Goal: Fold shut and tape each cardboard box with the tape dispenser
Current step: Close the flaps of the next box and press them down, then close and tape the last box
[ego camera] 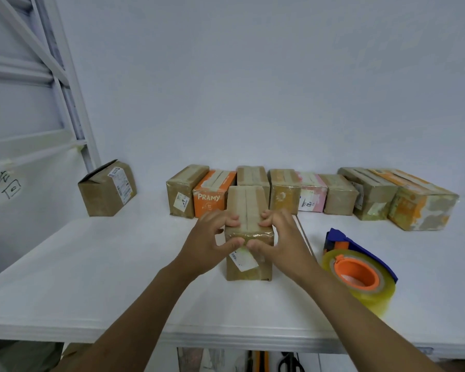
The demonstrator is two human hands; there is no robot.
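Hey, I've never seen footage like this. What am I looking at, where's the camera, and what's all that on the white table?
There is no machine here: this is one picture from a camera worn on a person's head, looking forward and down, so the two arms reaching in from below are that person's own. The left hand and the right hand both grip a brown cardboard box standing on the white table, fingers curled over its top, thumbs on its near face. To the right lies a tape dispenser, blue and orange, holding clear tape; no hand touches it. Along the wall stands a row of boxes, and a lone box sits apart at the left.
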